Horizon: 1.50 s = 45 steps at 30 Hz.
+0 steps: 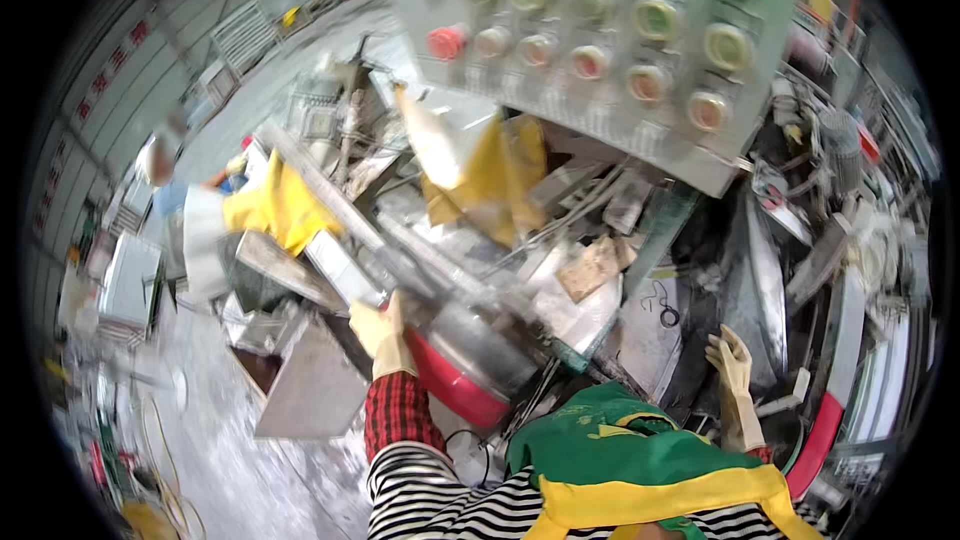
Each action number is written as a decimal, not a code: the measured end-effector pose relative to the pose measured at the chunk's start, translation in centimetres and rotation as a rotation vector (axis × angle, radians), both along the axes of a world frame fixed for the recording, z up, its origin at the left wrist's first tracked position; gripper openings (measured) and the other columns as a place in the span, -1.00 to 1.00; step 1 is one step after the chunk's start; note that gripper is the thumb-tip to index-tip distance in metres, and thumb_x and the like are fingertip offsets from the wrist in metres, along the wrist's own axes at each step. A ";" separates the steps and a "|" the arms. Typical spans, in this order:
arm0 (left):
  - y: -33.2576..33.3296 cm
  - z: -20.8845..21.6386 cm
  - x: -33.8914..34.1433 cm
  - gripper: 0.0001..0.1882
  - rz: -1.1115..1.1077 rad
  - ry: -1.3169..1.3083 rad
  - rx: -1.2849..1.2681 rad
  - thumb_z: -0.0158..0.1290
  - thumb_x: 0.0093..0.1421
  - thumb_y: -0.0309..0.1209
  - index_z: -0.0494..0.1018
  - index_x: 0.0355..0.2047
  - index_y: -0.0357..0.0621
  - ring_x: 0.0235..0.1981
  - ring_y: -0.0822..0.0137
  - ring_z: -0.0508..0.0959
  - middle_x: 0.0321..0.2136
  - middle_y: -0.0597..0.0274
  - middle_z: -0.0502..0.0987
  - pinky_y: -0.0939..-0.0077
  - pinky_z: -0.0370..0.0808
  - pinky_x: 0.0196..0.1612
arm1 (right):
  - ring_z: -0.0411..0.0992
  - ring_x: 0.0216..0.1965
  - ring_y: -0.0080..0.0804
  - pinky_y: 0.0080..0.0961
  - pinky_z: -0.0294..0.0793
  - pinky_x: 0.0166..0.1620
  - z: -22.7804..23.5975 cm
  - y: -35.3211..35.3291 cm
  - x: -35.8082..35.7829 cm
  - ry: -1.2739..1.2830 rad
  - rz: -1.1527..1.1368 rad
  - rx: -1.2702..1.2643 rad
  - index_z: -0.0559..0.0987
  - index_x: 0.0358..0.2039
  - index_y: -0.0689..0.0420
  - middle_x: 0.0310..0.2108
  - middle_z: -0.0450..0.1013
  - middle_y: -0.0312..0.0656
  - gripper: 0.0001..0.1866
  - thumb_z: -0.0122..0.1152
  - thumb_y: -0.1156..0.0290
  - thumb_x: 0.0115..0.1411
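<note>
My left hand [382, 340], in a cream rubber glove with a red-checked cuff, is closed at the near end of a flat white strip [342, 266], which angles away to the far left. Just right of this hand is a rounded grey machine part with a red base [455, 380]. My right hand [735, 380], gloved alike, hangs at the right with its fingers apart and nothing in them. Beside it rises a curved grey metal sheet [752, 280]. Slight blur hides the exact finger contact on the left.
A control panel [590, 50] with lit lamps and round buttons overhangs the top. Yellow cloths [285, 202] and scrap pieces crowd the middle. A brown board [315, 380] leans at lower left. Mixed metal scrap [830, 190] fills the right. Another person [165, 175] stands at far left.
</note>
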<state>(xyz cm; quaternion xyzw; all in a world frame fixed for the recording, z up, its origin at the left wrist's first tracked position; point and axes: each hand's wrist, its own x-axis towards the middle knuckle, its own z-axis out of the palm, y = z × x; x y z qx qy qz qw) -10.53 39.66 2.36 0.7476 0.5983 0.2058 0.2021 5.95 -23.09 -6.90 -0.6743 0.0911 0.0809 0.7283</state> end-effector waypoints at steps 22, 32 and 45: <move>1.0 -4.5 -4.9 -0.30 -0.610 0.234 0.579 0.19 0.18 -0.05 0.32 0.16 -0.29 0.21 -0.22 0.32 0.19 -0.26 0.36 0.00 0.25 0.27 | 0.59 -0.27 -0.42 -0.49 0.63 -0.16 -0.9 1.9 -4.9 0.003 0.051 -0.065 0.42 0.26 0.23 -0.04 0.59 -0.02 -0.54 0.15 0.39 0.40; 10.8 -2.0 -0.4 -0.47 -0.554 0.015 0.426 0.24 0.15 -0.18 0.41 0.03 -0.22 -0.08 -0.22 0.51 -0.15 -0.17 0.57 -0.01 0.44 0.00 | 0.59 -0.30 -0.45 -0.54 0.60 -0.21 0.8 5.0 -3.5 0.068 0.079 -0.118 0.44 0.25 0.23 -0.10 0.61 -0.03 -0.55 0.15 0.46 0.36; 12.1 -4.7 -2.5 -0.05 -0.613 0.407 0.598 -0.04 0.25 0.33 0.38 0.21 -0.42 0.16 -0.14 0.47 0.14 -0.29 0.47 0.17 0.38 0.25 | 0.58 -0.25 -0.54 -0.54 0.58 -0.13 -3.2 4.2 -5.2 0.086 0.120 -0.286 0.48 0.23 0.14 -0.15 0.64 -0.22 -0.51 0.13 0.34 0.30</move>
